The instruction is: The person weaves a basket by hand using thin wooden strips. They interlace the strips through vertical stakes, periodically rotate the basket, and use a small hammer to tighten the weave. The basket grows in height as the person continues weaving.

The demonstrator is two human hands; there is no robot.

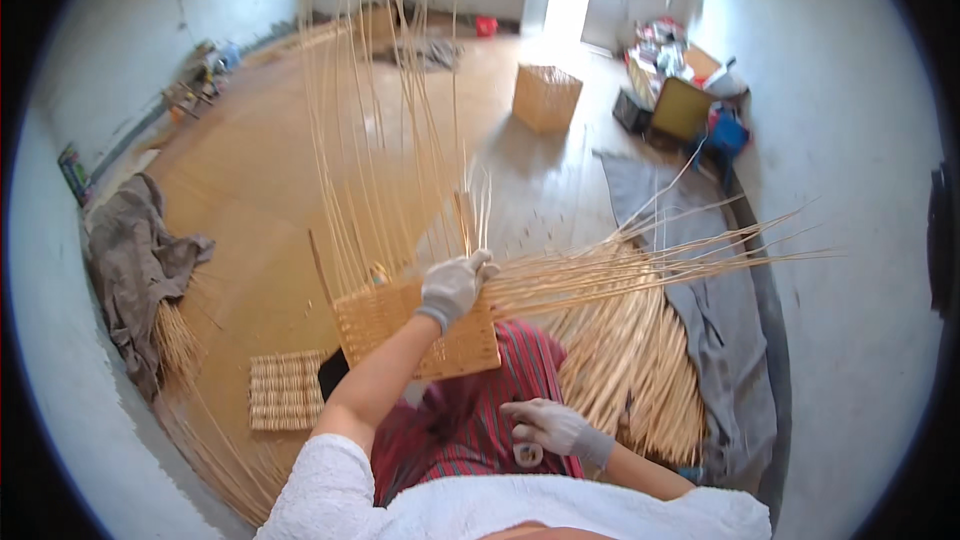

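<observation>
A partly woven wicker basket [385,328] with square corners rests against my lap. Long thin canes [365,170] rise from its far side, and a bundle of others [620,275] sticks out to the right. My left hand [455,285], in a pale glove, is closed over the basket's upper right corner, among the canes; its fingertips are partly hidden. My right hand [550,427], also gloved, hovers above the striped red cloth [515,365] on my lap, fingers apart. Just under it is a small whitish ring-shaped thing [527,455], apparently not gripped.
Cut canes [640,360] lie in a thick pile on a grey cloth [725,340] at the right. A woven panel [285,390] lies on the left, near a draped cloth [135,260]. Farther off stand a woven box [547,98] and a heap of household items [685,110] by the wall.
</observation>
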